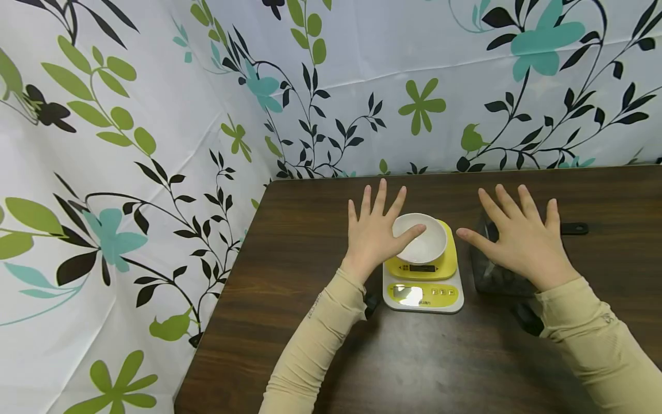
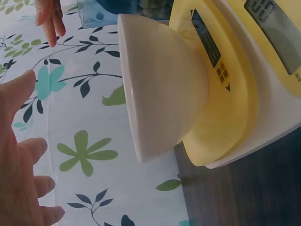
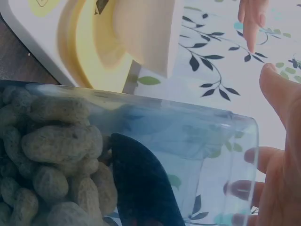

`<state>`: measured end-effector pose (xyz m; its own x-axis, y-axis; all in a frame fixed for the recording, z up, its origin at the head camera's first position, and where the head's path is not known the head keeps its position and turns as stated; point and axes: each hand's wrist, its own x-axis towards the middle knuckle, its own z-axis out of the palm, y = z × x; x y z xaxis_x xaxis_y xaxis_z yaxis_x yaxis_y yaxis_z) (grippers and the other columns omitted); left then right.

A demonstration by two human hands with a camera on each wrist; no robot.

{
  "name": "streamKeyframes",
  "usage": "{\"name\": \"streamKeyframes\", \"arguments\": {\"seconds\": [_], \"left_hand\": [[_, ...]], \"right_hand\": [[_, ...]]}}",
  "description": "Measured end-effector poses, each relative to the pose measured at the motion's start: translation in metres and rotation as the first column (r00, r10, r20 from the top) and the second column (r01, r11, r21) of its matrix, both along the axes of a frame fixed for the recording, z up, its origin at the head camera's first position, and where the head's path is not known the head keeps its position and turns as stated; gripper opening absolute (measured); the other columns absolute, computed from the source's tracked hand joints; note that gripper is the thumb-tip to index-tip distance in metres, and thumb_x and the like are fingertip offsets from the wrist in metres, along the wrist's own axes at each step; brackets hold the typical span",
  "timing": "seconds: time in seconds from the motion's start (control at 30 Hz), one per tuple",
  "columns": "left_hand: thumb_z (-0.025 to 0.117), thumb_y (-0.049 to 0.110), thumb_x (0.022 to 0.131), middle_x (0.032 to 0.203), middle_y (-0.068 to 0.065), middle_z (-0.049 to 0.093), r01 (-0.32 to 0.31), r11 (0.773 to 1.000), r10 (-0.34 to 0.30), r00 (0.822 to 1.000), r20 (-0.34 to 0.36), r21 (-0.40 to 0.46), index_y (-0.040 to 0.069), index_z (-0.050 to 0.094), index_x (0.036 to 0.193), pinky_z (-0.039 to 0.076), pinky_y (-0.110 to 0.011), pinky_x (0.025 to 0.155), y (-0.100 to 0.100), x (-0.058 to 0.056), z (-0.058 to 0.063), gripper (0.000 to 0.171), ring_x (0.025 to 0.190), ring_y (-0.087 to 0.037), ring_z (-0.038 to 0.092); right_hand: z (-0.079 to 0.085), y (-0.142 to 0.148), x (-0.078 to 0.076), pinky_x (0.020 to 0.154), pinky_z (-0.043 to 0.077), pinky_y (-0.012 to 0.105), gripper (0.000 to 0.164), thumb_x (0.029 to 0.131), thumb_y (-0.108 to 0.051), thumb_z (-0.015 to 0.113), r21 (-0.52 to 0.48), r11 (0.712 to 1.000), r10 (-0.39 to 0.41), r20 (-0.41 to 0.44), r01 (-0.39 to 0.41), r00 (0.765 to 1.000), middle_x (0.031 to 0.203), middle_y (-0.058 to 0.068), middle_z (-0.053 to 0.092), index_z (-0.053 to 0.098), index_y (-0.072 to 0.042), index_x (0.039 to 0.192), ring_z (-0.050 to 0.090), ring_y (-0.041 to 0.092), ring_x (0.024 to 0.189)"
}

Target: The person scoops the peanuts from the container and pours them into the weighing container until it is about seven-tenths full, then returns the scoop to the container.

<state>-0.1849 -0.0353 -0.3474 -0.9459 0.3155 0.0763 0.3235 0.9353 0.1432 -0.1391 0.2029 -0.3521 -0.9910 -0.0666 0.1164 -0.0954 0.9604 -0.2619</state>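
My left hand [image 1: 373, 237] hovers with its fingers spread, thumb over the edge of a small white bowl [image 1: 430, 246]. That bowl sits on the yellow platform of a yellow-and-white kitchen scale [image 1: 424, 294]. My right hand [image 1: 523, 244] is also spread wide, above a clear plastic container [image 1: 483, 279], and partly hides it in the head view. Unshelled peanuts [image 3: 61, 146] fill the lower part of the container in the right wrist view. A black scoop [image 3: 141, 181] stands among them, its handle [image 1: 575, 229] sticking out to the right. Neither hand holds anything.
Everything stands on a dark wood-grain table [image 1: 289, 241]. A white curtain [image 1: 362, 52] with green, teal and black plant prints hangs behind the table and along its left side. The scale's lit display [image 1: 408, 294] faces me.
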Motion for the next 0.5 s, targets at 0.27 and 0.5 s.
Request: {"name": "streamKeyframes", "arguments": {"seconds": [0.27,0.5], "left_hand": [[0.038,0.074,0.084,0.159,0.001,0.003,0.059,0.996,-0.054,0.997,-0.062,0.068,0.04,0.004,0.149,0.01,-0.052,0.117,0.007,0.005,0.007,0.081,0.147,-0.023,0.004],[0.05,0.066,0.084,0.154,-0.006,0.026,0.163,0.971,-0.129,0.972,-0.195,0.175,0.027,0.023,0.149,0.031,-0.044,0.112,0.018,0.009,0.007,0.081,0.139,-0.024,0.032]], "right_hand": [[0.008,0.008,0.005,0.11,-0.006,0.066,0.089,0.084,-0.07,0.043,-0.025,1.0,0.016,-0.066,-0.018,0.998,0.149,0.023,0.029,0.023,-0.013,0.149,0.011,0.045,0.141],[0.015,0.02,0.012,0.115,0.001,0.057,0.079,0.082,-0.061,0.057,-0.092,0.996,0.0,-0.209,-0.02,0.978,0.137,0.025,0.047,0.043,-0.008,0.14,0.034,0.043,0.131]]}}
